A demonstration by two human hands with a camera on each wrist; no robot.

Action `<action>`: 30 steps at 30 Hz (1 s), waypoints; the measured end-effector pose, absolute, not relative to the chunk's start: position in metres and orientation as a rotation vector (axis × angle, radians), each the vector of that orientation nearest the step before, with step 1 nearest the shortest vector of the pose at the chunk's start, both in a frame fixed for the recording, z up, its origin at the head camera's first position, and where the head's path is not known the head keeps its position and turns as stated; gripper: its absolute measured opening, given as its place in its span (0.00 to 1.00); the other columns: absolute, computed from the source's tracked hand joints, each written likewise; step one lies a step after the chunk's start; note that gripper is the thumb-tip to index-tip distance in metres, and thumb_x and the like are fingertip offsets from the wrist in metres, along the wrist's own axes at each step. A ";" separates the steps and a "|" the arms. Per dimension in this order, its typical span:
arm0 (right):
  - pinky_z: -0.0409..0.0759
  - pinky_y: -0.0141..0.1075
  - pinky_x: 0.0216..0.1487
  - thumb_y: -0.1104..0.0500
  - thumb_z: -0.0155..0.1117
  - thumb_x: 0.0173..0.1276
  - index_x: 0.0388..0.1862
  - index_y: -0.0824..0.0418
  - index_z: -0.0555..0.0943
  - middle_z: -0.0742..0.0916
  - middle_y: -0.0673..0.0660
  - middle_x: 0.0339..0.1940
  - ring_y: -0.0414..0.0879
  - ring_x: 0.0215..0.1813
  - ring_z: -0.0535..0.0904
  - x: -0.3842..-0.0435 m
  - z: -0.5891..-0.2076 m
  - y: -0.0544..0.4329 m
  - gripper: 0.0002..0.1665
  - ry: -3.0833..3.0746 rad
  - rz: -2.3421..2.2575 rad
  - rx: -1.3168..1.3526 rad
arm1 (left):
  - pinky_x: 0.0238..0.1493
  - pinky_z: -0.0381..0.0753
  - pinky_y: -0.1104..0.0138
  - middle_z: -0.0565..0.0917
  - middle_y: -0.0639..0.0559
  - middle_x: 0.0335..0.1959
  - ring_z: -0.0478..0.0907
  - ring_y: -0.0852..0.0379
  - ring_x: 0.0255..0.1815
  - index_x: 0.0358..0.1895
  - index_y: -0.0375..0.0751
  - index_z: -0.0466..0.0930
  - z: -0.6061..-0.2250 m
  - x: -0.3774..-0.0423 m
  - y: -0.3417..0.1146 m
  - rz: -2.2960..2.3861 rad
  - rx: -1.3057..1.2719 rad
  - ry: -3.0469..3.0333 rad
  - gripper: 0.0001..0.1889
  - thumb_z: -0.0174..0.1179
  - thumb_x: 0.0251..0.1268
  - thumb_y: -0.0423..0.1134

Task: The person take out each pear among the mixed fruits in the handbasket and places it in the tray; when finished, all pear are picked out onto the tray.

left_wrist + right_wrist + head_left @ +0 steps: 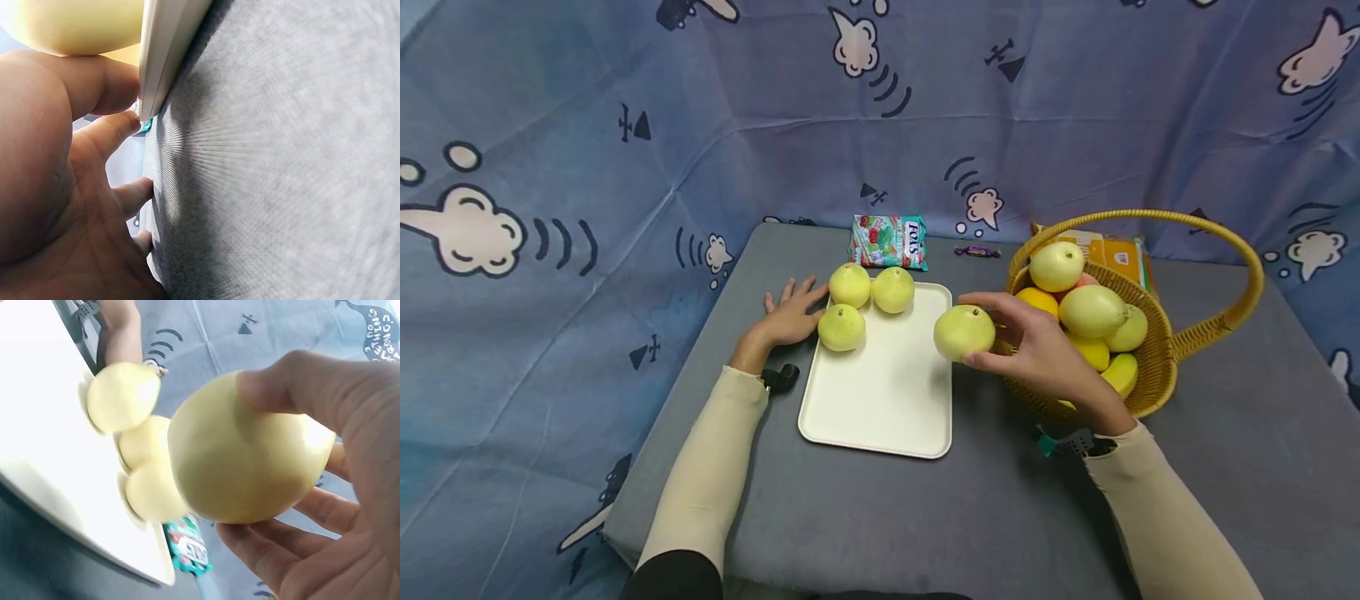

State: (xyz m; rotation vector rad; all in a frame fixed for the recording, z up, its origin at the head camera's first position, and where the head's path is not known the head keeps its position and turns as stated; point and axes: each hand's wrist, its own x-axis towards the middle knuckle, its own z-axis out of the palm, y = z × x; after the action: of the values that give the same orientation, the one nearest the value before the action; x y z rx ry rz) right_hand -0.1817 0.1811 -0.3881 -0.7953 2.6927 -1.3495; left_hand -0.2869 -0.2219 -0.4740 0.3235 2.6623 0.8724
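Note:
My right hand (1037,346) grips a pale yellow-green pear (964,332) between thumb and fingers, above the right edge of the white tray (887,392). In the right wrist view the thumb lies over one side of this pear (244,450) and the fingers curl round the other. Three similar pears sit in the tray's far left corner: a back left one (849,285), a back right one (892,290) and a nearer one (842,327). My left hand (793,317) rests with spread fingers at the tray's left edge, its thumb (115,84) against the rim beside the pears.
At the right stands a yellow wicker basket (1161,392) with a tall handle, filled with pears, a banana (1120,375) and other fruit. An orange packet (1116,254) lies behind it. Beyond the tray are a green candy bag (889,242) and a purple wrapped candy (977,251).

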 end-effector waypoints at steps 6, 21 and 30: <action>0.84 0.54 0.70 0.61 0.85 0.66 0.78 0.60 0.77 0.82 0.60 0.73 0.57 0.66 0.85 -0.194 -0.398 0.158 0.43 2.628 -1.360 -0.872 | 0.81 0.15 0.28 0.43 0.42 0.94 0.25 0.35 0.93 0.92 0.54 0.52 -0.474 -0.288 -0.222 0.862 0.325 2.671 0.34 0.47 0.90 0.52; 0.84 0.54 0.70 0.66 0.84 0.63 0.77 0.65 0.78 0.82 0.64 0.75 0.61 0.70 0.83 -0.217 -0.434 0.111 0.43 2.540 -1.452 -0.804 | 0.80 0.14 0.28 0.43 0.43 0.94 0.24 0.34 0.93 0.91 0.56 0.53 -0.476 -0.290 -0.222 0.902 0.313 2.655 0.34 0.48 0.89 0.51; 0.83 0.53 0.71 0.68 0.83 0.63 0.77 0.64 0.79 0.81 0.64 0.77 0.61 0.74 0.82 -0.231 -0.458 0.094 0.42 2.523 -1.518 -0.760 | 0.80 0.14 0.27 0.44 0.41 0.94 0.25 0.32 0.93 0.91 0.56 0.55 -0.472 -0.287 -0.222 0.916 0.328 2.654 0.34 0.49 0.89 0.51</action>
State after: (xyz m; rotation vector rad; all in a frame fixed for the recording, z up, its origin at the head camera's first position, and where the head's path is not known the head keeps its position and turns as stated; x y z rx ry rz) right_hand -0.2311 0.0941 -0.4578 -0.7601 2.5226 -1.5184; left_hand -0.2870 -0.2217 -0.4724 0.3278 2.6544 0.9155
